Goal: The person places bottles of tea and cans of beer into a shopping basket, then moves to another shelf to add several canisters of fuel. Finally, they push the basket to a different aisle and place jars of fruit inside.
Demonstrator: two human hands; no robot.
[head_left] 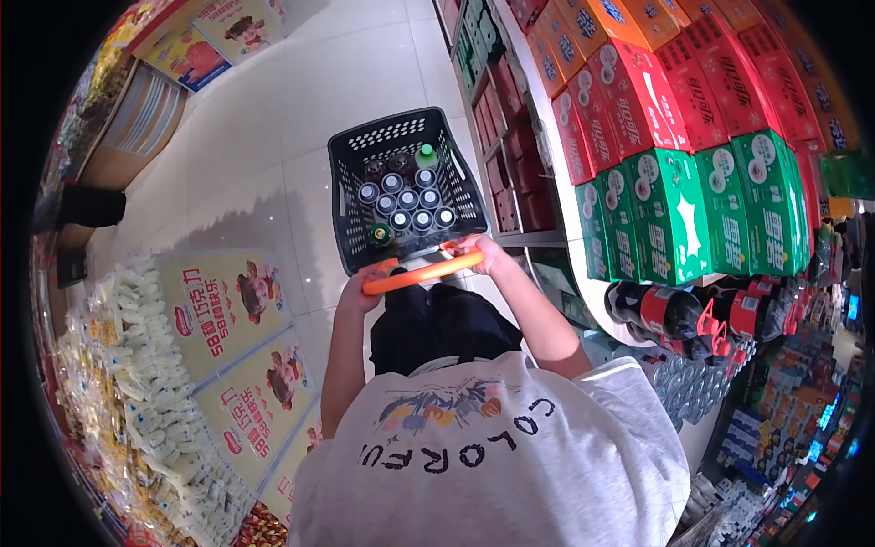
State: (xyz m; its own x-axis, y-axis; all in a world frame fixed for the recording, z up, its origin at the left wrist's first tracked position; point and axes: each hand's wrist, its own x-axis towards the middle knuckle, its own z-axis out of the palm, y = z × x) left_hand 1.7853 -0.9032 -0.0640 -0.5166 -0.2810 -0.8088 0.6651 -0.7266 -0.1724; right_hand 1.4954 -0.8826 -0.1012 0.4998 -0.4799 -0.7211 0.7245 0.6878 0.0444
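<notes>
Both hands are at the near end of a black shopping basket (344, 210), by its orange handle (424, 276). My left hand (363, 284) is closed round the handle's left end. At the right end, my right hand (485, 255) grips the same handle, its fingers wrapped over the orange part. Several bottles (406, 199) with pale caps stand upright in the basket. A green-capped bottle (426, 155) is at its far right corner, and a dark bottle with a green and gold top (380, 234) is at the near left.
Stacked red drink cartons (629, 105) and green cartons (665, 214) fill the right shelf. Large dark bottles (670, 313) lie below them. On the left, a display with printed posters (228, 305) holds heaped white packets (150, 365). Pale floor tiles (342, 55) extend beyond the basket.
</notes>
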